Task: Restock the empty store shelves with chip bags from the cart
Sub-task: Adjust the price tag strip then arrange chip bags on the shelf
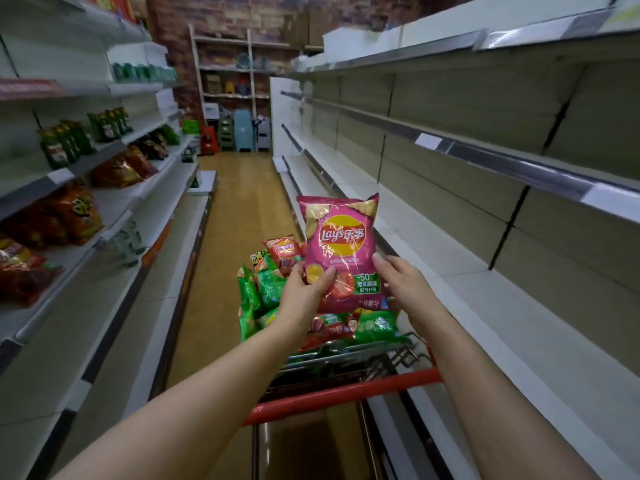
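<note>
I see a pink chip bag [341, 251] with a red-and-yellow logo. The cart handle [346, 393] is red, its bags [268, 289] green.

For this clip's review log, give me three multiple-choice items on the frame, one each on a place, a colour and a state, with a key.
1. Where is the pink chip bag?
A. lying on the floor
B. held above the cart
C. tucked under an arm

2. What colour is the cart's handle?
A. red
B. blue
C. yellow

3. How do the shelves on the right stand?
A. full of bags
B. half stocked
C. bare

Key:
1 B: the left hand and right hand hold its lower part over the cart.
2 A: the bar nearest the camera is red.
3 C: no goods show on them.
</note>
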Motion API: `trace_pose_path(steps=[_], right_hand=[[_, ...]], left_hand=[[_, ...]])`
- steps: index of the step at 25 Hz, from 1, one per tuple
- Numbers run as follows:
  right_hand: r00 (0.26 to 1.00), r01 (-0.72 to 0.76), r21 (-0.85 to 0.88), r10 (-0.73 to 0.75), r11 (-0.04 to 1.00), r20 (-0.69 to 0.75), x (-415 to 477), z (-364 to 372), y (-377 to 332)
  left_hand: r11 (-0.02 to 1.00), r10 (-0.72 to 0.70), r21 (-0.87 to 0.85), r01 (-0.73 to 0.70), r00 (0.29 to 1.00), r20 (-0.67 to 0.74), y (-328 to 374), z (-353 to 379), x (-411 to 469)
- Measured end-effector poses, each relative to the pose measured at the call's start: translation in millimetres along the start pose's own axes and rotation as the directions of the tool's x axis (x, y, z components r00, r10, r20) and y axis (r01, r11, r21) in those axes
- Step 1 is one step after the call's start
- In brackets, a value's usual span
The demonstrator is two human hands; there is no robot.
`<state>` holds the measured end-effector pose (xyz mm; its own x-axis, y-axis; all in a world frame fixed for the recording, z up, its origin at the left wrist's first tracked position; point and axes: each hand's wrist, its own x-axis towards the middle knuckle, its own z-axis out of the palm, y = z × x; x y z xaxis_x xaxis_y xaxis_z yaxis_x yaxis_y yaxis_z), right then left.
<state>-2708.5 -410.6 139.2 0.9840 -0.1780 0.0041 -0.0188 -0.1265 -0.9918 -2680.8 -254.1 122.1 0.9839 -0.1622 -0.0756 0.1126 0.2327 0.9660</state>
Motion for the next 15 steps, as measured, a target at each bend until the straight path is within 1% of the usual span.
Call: trace_pose_path(steps=[2, 4, 6, 9, 12, 15], right_hand=[[0.994, 0.071, -0.048, -0.075, 0.996, -0.081, -25, -13, -5], [0.963, 0.146, -0.098, -0.164, 0.984, -0.212, -52, -33, -12], [0.913, 0.192, -0.191, -0.247, 0.963, -0.326, -79, -58, -26], [0.824, 0.245, -0.342, -0.381, 0.907, -0.420, -127, -99, -55], [0.709, 0.238, -0.475, -0.486, 0.847, -0.512, -181, -146, -81], [0.596, 0.132, -0.574, -0.527, 0.808, -0.605, -255, -201, -97]], left_hand=[[0.998, 0.057, -0.013, -0.056, 0.997, 0.060, -1, 19, -20], [0.995, 0.096, -0.030, -0.093, 0.985, 0.141, 4, 44, -40], [0.993, 0.116, -0.059, -0.105, 0.969, 0.220, 14, 73, -60], [0.985, 0.165, -0.106, -0.137, 0.927, 0.336, 32, 121, -95], [0.978, 0.208, -0.112, -0.176, 0.870, 0.448, 51, 173, -139], [0.979, 0.200, -0.141, -0.146, 0.802, 0.563, 60, 234, -195]])
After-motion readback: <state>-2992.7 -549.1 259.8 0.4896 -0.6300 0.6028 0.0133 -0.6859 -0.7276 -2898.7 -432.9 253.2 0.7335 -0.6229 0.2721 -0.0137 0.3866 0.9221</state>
